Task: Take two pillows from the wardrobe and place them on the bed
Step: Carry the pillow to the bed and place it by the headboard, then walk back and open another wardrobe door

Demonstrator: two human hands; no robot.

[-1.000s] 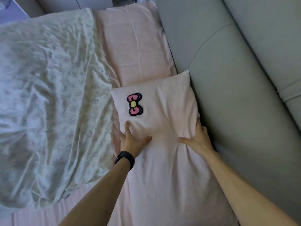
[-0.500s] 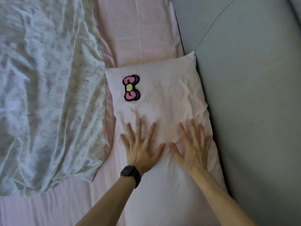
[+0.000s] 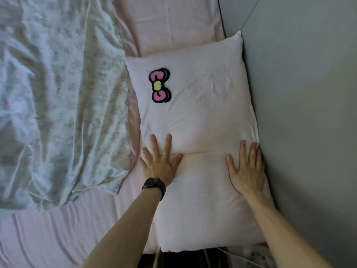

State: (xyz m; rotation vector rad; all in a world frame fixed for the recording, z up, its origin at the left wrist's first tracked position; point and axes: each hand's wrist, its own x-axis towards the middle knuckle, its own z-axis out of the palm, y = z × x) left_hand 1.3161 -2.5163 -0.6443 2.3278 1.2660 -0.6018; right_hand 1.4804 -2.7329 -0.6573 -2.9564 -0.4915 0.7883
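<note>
Two spread, flat hands, left hand [image 3: 158, 165], right hand [image 3: 246, 167], pressing where bow pillow [image 3: 202, 105] meets near pillow [image 3: 202, 209]

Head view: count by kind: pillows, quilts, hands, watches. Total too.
Pillows: 2, bow pillow and plain pillow
Floral quilt: 1
Hands: 2, left hand and right hand, both flat on the pillows
Watch: 1
Total: 6
Pink bedding beyond: cannot tell if it is a pillow, so not counted.
</note>
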